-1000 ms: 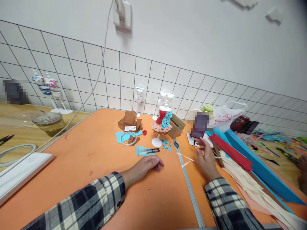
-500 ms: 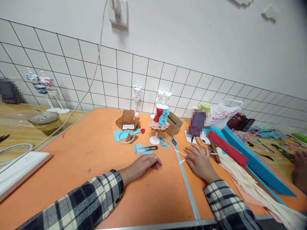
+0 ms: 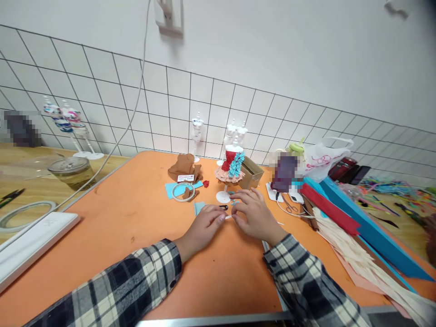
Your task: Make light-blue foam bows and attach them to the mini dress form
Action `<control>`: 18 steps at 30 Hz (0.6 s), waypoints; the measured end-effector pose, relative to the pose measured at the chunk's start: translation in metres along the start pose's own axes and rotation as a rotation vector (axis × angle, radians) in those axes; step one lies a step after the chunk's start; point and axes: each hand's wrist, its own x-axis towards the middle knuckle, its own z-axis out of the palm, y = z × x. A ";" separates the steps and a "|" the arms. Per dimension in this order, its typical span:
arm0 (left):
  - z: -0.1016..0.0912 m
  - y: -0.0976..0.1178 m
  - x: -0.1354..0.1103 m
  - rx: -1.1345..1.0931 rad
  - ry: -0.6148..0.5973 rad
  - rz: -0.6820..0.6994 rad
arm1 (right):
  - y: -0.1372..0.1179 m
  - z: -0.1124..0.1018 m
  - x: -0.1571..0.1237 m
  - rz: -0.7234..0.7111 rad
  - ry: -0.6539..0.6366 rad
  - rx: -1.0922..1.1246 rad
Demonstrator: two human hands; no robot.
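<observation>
A short white strip (image 3: pixel 228 217) spans the small gap between my two hands, above the orange table. My right hand (image 3: pixel 255 215) pinches one end between thumb and forefinger, its other fingers raised. At the other end, my left hand (image 3: pixel 206 227) is closed, thumb and fingertips together on the strip. Just behind stands a small white dress form (image 3: pixel 235 147) wearing a red bodice, blue ruffles and a peach skirt. Thread snips (image 3: pixel 223 207) and a light-blue piece (image 3: pixel 199 207) are mostly hidden behind my left hand.
A tape roll (image 3: pixel 183 192) and brown crepe paper (image 3: pixel 182 167) lie back left. A cardboard box (image 3: pixel 251 174) stands behind the dress form. To the right are scissors (image 3: pixel 291 206), a phone (image 3: pixel 285 171) and crepe paper strips (image 3: pixel 344 240). A white power bank-like slab (image 3: pixel 41 245) sits left.
My right hand has moved left with the white strip, over the table seam and up to my left hand. My left hand has closed on the strip's near end. The view has shifted slightly.
</observation>
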 end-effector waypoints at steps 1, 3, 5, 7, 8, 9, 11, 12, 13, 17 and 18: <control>0.000 -0.002 0.000 0.023 0.011 -0.002 | 0.001 0.006 0.003 0.007 0.011 0.015; -0.001 -0.004 0.001 0.080 0.032 -0.017 | 0.002 0.017 0.006 0.027 0.030 0.048; -0.002 -0.006 0.003 0.128 0.044 -0.030 | 0.004 0.025 0.004 0.052 0.042 0.087; -0.003 -0.007 0.005 0.154 0.048 -0.039 | 0.006 0.031 0.001 0.082 0.056 0.124; -0.004 -0.008 0.006 0.163 0.052 -0.044 | 0.006 0.034 -0.001 0.102 0.073 0.144; -0.005 -0.009 0.007 0.173 0.057 -0.052 | 0.007 0.036 -0.003 0.121 0.095 0.166; -0.006 -0.011 0.009 0.197 0.065 -0.064 | 0.008 0.040 -0.005 0.139 0.128 0.203; -0.007 -0.012 0.009 0.210 0.062 -0.062 | 0.008 0.041 -0.005 0.132 0.133 0.209; -0.007 -0.013 0.009 0.224 0.058 -0.055 | 0.008 0.043 -0.005 0.118 0.131 0.206; -0.006 -0.013 0.006 0.301 0.062 -0.013 | 0.007 0.047 -0.005 0.080 0.128 0.165; -0.006 -0.013 0.006 0.314 0.063 -0.011 | 0.006 0.048 -0.005 0.081 0.135 0.169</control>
